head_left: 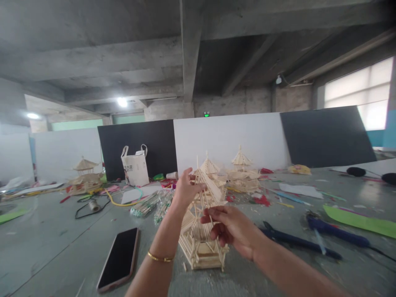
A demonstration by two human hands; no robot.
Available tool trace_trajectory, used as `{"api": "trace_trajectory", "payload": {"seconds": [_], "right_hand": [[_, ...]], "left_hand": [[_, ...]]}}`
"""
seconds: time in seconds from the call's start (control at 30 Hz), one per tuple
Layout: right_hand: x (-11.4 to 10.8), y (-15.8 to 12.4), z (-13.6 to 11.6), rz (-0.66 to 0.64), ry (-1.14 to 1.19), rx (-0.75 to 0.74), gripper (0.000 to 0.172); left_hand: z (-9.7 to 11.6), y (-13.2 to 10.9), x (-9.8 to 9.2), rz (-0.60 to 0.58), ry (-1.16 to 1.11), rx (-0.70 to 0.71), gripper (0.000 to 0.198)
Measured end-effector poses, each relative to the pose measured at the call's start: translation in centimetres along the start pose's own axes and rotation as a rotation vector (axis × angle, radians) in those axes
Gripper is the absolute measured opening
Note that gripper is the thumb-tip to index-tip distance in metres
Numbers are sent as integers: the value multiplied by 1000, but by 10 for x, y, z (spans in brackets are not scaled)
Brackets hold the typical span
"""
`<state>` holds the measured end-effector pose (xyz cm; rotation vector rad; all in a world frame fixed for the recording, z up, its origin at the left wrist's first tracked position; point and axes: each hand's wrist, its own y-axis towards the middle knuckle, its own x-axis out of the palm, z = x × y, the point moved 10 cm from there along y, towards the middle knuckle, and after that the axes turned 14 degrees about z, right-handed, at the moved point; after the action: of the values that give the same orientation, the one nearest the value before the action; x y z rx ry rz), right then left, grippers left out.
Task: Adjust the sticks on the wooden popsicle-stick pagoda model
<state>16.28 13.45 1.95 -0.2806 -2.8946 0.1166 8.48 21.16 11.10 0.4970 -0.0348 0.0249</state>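
Pale wooden sticks, thin and straight, make up the little pavilion model [202,243] standing upright on the grey table [46,239], its long axis vertical and its pointed roof aimed at the ceiling. The right hand [230,229] reaches in from the lower right, fingers curled and pinching a stick at the model's middle. The left hand [185,189], a gold bangle [159,258] on its wrist, rises from below and grips the sloping roof near its peak. A glossy black phone [119,258] lies flat to the left. Farther back stand more stick pavilions [243,171] and a white paper bag [135,167].
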Motion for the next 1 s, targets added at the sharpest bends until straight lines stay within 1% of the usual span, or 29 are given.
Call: {"api": "trace_trajectory", "payload": {"seconds": [1.0], "right_hand": [[-1, 2, 2, -18, -6, 23, 10]], "left_hand": [[-5, 3, 0, 0, 5, 9, 72]]}}
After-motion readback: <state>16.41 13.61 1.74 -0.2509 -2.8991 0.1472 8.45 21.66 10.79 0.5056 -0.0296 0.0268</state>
